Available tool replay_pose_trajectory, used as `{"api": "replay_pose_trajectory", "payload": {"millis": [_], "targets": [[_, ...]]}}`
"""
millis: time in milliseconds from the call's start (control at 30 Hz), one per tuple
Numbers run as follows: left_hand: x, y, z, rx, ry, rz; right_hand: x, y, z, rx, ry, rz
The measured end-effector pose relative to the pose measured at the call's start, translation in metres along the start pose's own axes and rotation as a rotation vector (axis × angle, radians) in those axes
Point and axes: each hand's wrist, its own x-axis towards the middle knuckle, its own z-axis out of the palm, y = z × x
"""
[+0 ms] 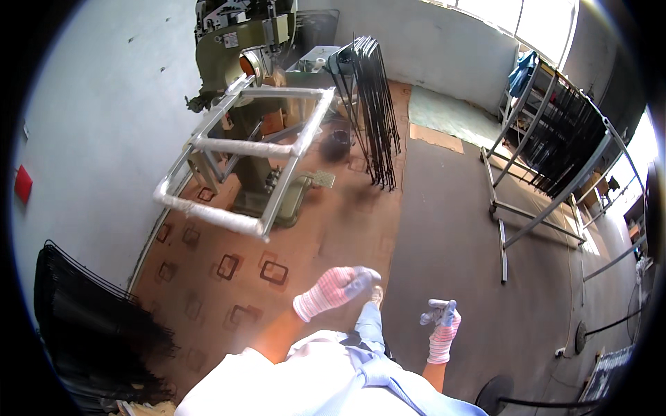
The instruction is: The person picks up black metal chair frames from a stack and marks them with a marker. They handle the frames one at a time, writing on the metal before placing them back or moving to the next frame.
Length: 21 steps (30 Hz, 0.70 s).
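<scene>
Both my hands wear knitted gloves with pink-striped cuffs and grey-blue fingers. My left hand (338,288) is in front of my body above the patterned floor covering, its fingers bent together and nothing seen in them. Farther right, my right hand (442,322) hangs over the dark floor with fingers loosely bent and apart, holding nothing. Neither hand touches anything. Beyond my left hand stands a welded metal frame (243,148), its bars wrapped in whitish film. A green press-like machine (232,52) stands behind it, with a foot pedal (320,179) low down.
Black thin rods (374,104) hang in a bundle beside the machine. More black wire pieces (94,322) are stacked by the left wall. A metal rack (534,225) with black rods stands at the right. A round black base (494,395) lies near my right side.
</scene>
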Motion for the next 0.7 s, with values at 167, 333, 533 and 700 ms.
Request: {"api": "replay_pose_trajectory", "payload": {"millis": [167, 333, 533, 700], "targets": [[0.123, -0.045, -0.032, 0.191, -0.005, -0.129, 0.173, -0.004, 0.007, 0.034, 0.061, -0.028], [0.229, -0.035, -0.085, 0.327, 0.124, -0.164, 0.344, -0.036, 0.061, 0.0, -0.084, -0.111], [0.288, -0.075, -0.135, 0.088, 0.47, -0.239, 0.462, -0.035, 0.182, 0.0, -0.417, -0.077], [0.349, -0.095, -0.206, 0.082, 0.711, -0.129, 0.518, -0.009, 0.29, 0.006, -0.763, 0.091]]}}
